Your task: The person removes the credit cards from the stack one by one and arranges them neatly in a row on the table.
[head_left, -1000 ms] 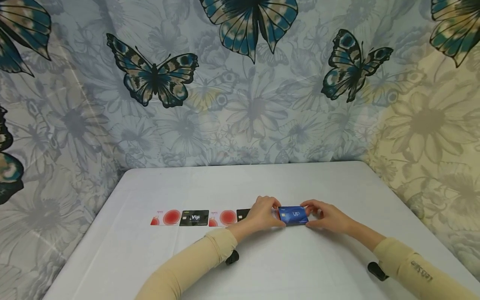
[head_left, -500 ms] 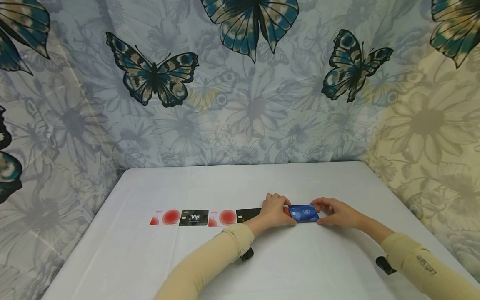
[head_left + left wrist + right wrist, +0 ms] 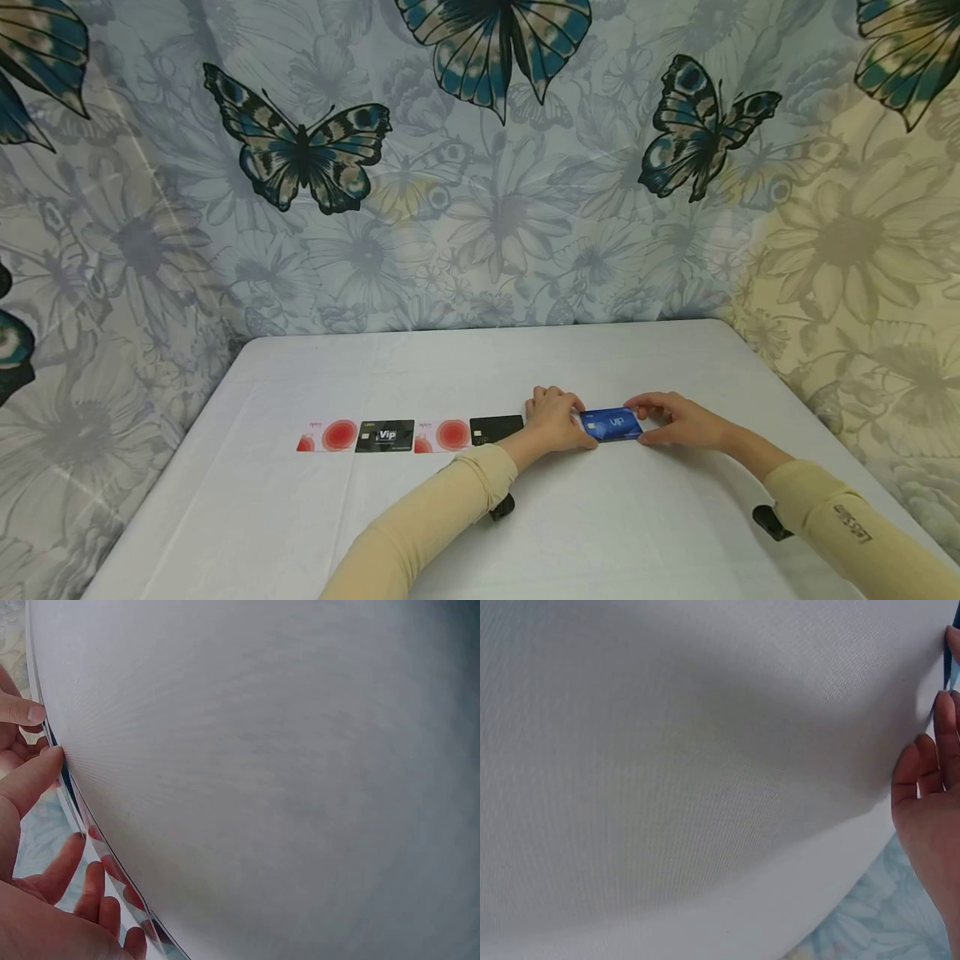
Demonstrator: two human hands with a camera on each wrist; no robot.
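A blue VIP card point(image 3: 611, 424) lies at the right end of a row of cards on the white table. My left hand point(image 3: 556, 421) pinches its left edge, thumb at the near corner and forefinger at the far one. At its right edge, my right hand point(image 3: 678, 422) grips the two corners the same way. Left of my left hand is a black card point(image 3: 495, 428), partly covered by the wrist. In the left wrist view the row is a thin slanting strip beside the left hand point(image 3: 56, 892); the right wrist view catches the right hand point(image 3: 934, 772) at the card's edge.
Farther left in the row lie a white card with a red disc point(image 3: 452, 435), a black Vip card point(image 3: 384, 436) and another red-and-white card point(image 3: 327, 436). Behind the white table point(image 3: 315, 517) hangs a butterfly-patterned cloth point(image 3: 495, 217).
Both hands have shifted right with the blue card between them, mostly in the first half second. More of the black card beside the left hand shows now.
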